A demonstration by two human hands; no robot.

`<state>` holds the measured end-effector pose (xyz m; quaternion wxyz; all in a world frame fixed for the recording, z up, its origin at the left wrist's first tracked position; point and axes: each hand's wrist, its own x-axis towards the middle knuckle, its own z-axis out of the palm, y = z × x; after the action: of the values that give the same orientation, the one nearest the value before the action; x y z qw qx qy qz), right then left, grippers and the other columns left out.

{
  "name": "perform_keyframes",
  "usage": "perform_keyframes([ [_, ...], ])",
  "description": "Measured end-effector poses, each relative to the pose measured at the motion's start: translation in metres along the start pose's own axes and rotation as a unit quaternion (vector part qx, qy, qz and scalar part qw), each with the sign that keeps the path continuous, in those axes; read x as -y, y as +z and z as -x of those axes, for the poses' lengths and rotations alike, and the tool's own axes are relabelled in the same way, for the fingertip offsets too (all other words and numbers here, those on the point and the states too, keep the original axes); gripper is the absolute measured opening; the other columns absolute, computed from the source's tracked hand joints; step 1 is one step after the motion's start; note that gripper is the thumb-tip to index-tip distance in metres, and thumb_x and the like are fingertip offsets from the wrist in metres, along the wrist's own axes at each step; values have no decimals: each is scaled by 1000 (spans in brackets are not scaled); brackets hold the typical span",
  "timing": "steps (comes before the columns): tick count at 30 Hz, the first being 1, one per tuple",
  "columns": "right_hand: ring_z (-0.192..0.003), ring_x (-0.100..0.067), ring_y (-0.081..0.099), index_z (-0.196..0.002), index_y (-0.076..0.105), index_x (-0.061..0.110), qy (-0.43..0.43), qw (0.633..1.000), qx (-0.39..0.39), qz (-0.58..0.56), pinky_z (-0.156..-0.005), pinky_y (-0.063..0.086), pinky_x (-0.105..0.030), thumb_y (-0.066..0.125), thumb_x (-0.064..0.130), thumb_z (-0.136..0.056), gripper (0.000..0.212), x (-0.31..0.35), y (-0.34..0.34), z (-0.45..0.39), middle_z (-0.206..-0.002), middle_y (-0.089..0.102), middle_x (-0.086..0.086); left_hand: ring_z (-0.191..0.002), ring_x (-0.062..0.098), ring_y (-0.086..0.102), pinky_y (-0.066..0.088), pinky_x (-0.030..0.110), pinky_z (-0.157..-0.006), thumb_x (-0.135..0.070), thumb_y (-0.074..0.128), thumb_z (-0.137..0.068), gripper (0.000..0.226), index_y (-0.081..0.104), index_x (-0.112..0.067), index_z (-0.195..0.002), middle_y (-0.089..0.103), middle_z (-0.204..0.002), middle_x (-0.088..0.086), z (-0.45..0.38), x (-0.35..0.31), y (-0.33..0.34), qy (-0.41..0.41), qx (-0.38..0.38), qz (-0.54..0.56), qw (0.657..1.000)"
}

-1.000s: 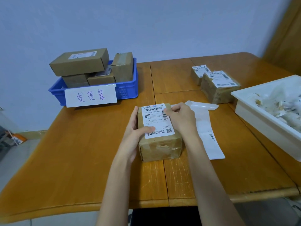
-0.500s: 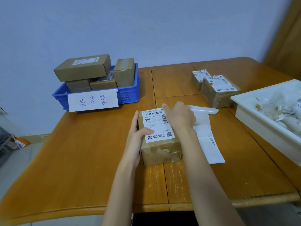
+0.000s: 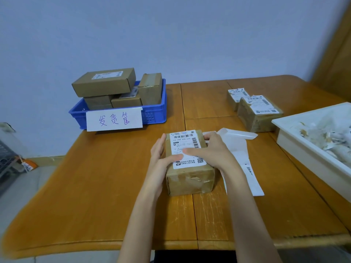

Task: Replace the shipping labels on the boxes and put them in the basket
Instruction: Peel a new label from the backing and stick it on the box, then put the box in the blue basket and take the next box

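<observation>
A brown taped box (image 3: 190,182) lies on the wooden table (image 3: 95,186) in front of me, with a white shipping label (image 3: 187,147) stuck on its top. My left hand (image 3: 161,154) grips the box's left side, its thumb on the label. From the right, my right hand (image 3: 212,149) holds the box, thumb laid across the label's middle and fingers curled round the far right corner. The blue basket (image 3: 153,114) at the back left holds several brown boxes and carries a handwritten paper sign.
A strip of white label backing paper (image 3: 239,149) lies just right of the box. Two labelled boxes (image 3: 254,112) stand at the back right. A white tray (image 3: 296,145) of torn paper scraps sits at the right edge. A wall rises behind the table.
My right thumb has slid down from the label's top right to its middle. The left hand has stayed on the box's left side, and the box has not moved.
</observation>
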<state>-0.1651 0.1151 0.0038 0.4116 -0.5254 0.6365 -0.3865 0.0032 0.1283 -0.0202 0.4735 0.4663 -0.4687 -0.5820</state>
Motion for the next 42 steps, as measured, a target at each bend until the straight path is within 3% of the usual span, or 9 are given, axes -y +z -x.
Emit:
perform_keyframes([
  [6, -116, -9, 55, -137, 41, 18, 11, 986, 68, -150, -82, 49, -19, 87, 12, -69, 83, -15, -9, 14, -131, 56, 6, -130, 14, 53, 45, 43, -109, -43, 88, -52, 112, 29, -56, -146, 49, -144, -8, 5, -4, -9, -5, 59, -54, 997],
  [13, -128, -7, 51, -142, 43, 27, -11, 972, 179, -152, -112, 37, -36, 90, 23, -46, 107, -24, -26, 18, -135, 59, 10, -129, -5, 42, 41, 24, -104, -32, 90, -47, 133, 13, -48, -154, 37, -142, -30, 8, -4, -17, -20, 140, -58, 988],
  [16, -127, -13, 52, -149, 34, 25, 42, 982, 144, -117, -112, 37, -38, 91, 46, -47, 118, -21, -27, 21, -138, 56, 9, -133, 1, 33, 33, 28, -109, -56, 90, -37, 142, 13, -40, -155, 27, -148, -25, 10, -8, -24, -37, 93, -85, 991],
  [21, -111, -10, 58, -138, 46, 16, 79, 990, 118, -25, -87, 43, -25, 74, 51, -77, 76, -12, -24, 26, -125, 63, 6, -121, 4, 52, 46, 27, -100, -87, 61, -63, 88, 51, -34, -133, 53, -139, -11, 9, -15, -42, -85, 59, -196, 975],
  [26, -97, -9, 61, -129, 43, 14, 64, 994, 48, -78, -75, 48, -20, 79, 40, -77, 69, 1, -9, 17, -114, 62, 4, -104, 4, 67, 59, 29, -84, -63, 57, -81, 67, 49, -26, -136, 65, -123, -12, 6, -20, -30, -64, 66, -193, 977],
  [30, -103, -13, 64, -126, 54, 24, 16, 993, 33, -110, -87, 53, -32, 83, 43, -70, 67, 15, 2, 8, -121, 64, 4, -100, 14, 71, 61, 29, -76, -50, 60, -85, 56, 51, -22, -133, 69, -120, -3, 3, -25, -31, -54, 39, -108, 992],
  [34, -122, -12, 53, -134, 48, 49, -35, 994, 20, -104, -99, 50, -38, 78, 67, -48, 93, 30, 18, 3, -137, 50, 8, -102, 27, 72, 61, 34, -73, -46, 68, -77, 69, 51, -9, -134, 72, -117, 10, -4, -24, -39, -78, -1, 43, 996],
  [37, -118, -9, 41, -142, 37, 43, -62, 991, -62, -106, -92, 47, -32, 82, 54, -65, 90, 38, 33, -1, -132, 35, 10, -102, 28, 72, 62, 41, -75, -39, 72, -75, 78, 40, -12, -140, 74, -112, 10, -10, -21, -46, -83, -23, 116, 990],
  [42, -105, -10, 59, -114, 56, 37, -77, 984, -12, -159, -76, 54, -27, 84, 51, -49, 72, 58, 60, -27, -125, 54, 6, -115, 19, 65, 55, 40, -93, -29, 79, -68, 110, 10, -39, -152, 61, -131, -3, -32, -31, -75, 32, -93, 101, 990],
])
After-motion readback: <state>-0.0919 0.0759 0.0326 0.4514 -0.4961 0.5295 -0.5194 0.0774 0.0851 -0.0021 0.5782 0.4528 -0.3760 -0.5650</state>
